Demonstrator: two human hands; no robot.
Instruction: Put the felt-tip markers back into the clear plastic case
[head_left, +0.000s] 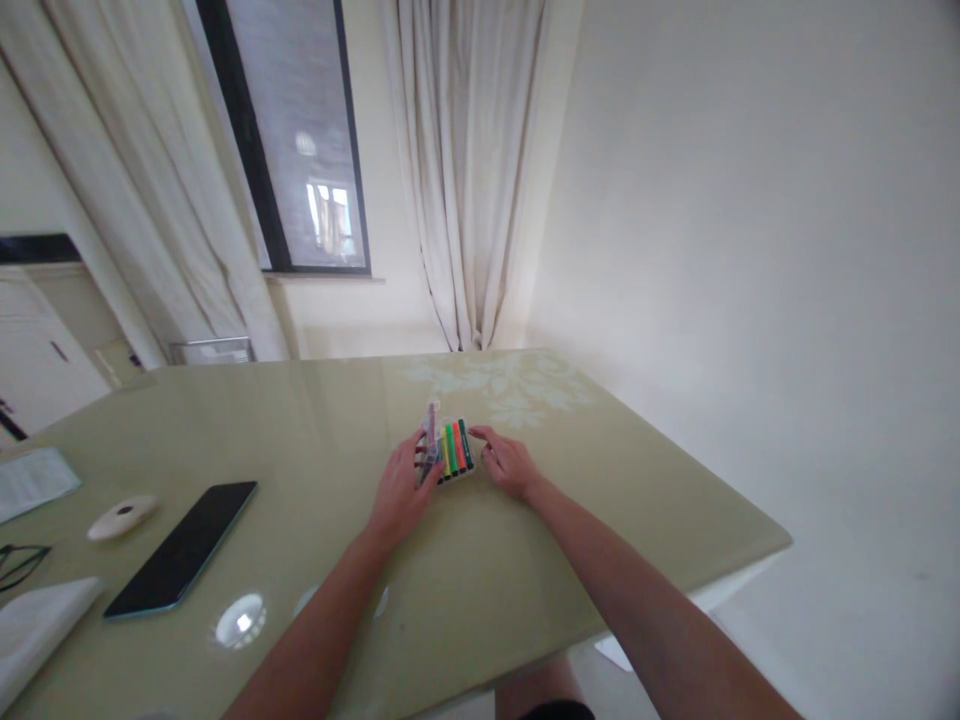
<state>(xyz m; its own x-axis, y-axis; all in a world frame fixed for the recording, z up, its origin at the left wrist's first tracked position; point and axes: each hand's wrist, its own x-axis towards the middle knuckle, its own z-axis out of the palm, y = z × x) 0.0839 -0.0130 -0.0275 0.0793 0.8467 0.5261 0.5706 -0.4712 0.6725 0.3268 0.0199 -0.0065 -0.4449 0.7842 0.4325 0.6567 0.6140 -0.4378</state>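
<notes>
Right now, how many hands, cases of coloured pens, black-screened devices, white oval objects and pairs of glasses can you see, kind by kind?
Hands: 2 (left hand, right hand)
Case of coloured pens: 1
Black-screened device: 1
White oval object: 1
Pair of glasses, partly cut off: 1
Total: 6

Phone (182, 550), window (300, 120), 2 curtains (480, 150)
</notes>
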